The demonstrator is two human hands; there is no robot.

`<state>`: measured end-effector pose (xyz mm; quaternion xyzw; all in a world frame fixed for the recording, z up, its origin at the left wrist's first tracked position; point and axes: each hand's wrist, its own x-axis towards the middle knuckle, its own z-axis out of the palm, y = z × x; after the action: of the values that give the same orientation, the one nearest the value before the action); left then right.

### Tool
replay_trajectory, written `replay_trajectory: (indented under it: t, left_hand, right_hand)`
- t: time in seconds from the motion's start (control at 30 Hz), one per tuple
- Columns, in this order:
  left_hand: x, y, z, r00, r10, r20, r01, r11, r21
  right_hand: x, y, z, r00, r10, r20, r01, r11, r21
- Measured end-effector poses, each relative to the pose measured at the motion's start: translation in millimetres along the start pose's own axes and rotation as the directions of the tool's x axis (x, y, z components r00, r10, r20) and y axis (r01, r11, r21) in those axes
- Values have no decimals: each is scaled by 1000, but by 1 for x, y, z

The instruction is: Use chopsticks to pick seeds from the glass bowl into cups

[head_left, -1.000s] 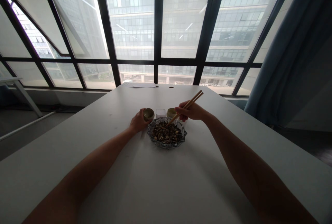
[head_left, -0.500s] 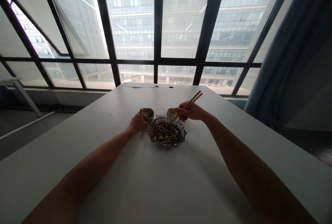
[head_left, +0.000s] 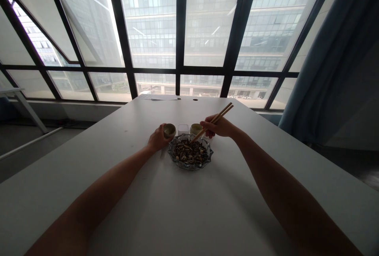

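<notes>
Head view: I see the right hand [head_left: 218,127] pinching wooden chopsticks [head_left: 222,112], shifted slightly rightward; their tips seem still among the sunflower seeds [head_left: 189,155] in the glass bowl [head_left: 190,167], left of that hand. Left hand [head_left: 158,139] grips a small cup [head_left: 169,131].

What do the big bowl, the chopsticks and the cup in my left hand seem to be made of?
Bowl: probably glossy clear glass, from its translucent, pointed rim, possibly plastic. Chopsticks: likely wood or bamboo, from their tan color; finish unclear. Cup: maybe glazed ceramic, as its wall looks opaque and olive.
</notes>
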<state>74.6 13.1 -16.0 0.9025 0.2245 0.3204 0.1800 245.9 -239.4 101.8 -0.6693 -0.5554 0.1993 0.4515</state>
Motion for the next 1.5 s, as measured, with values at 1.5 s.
replay_trajectory:
  t: [1.5]
  left_hand:
    - [0,1,-1,1000,-15,21,15,1000,-2]
  right_hand:
    - [8,11,32,842,-242,-482,203,970,-132]
